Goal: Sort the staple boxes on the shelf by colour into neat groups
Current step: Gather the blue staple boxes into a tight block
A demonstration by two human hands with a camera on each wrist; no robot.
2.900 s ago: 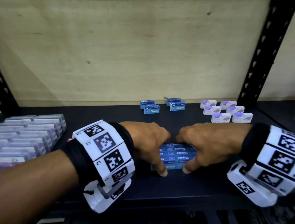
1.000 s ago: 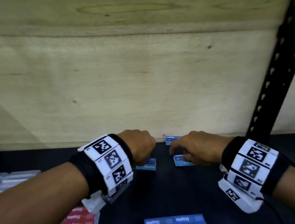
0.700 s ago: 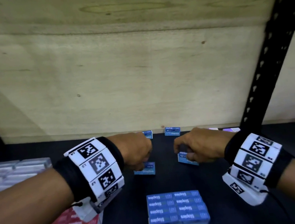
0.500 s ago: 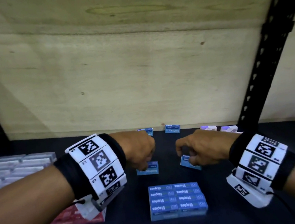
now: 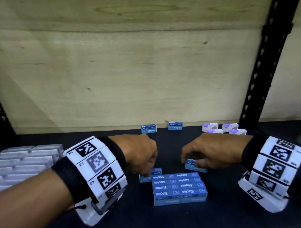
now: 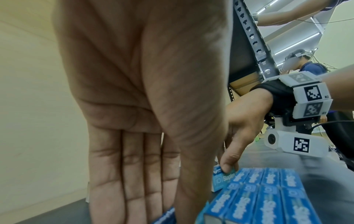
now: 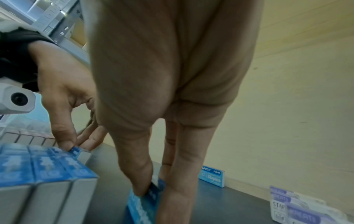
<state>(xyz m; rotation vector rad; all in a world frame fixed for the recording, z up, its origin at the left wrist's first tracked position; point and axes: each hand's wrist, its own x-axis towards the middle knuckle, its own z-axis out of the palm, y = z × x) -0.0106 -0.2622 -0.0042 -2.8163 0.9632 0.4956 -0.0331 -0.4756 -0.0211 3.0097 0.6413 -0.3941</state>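
Note:
A tidy block of blue staple boxes [image 5: 178, 188] lies at the middle of the black shelf [image 5: 180, 223]. My left hand [image 5: 148, 172] pinches one blue box [image 5: 154, 171] at the block's far left corner, thumb on top in the right wrist view [image 7: 76, 150]. My right hand [image 5: 191, 163] pinches another blue box [image 5: 192, 167] tilted at the far right corner, thumb and fingers round it [image 7: 143, 203]. Two more blue boxes [image 5: 149, 129] [image 5: 175, 125] stand against the back wall.
Several white-and-purple boxes [image 5: 223, 129] sit at the back right near the black upright [image 5: 265, 59]. A large group of pale grey boxes [image 5: 17, 165] fills the left of the shelf. A plywood back wall [image 5: 139, 67] closes the rear.
Both hands have drawn back from the rear wall, each bringing a blue box toward the blue block. The boxes now sit at the block's far corners.

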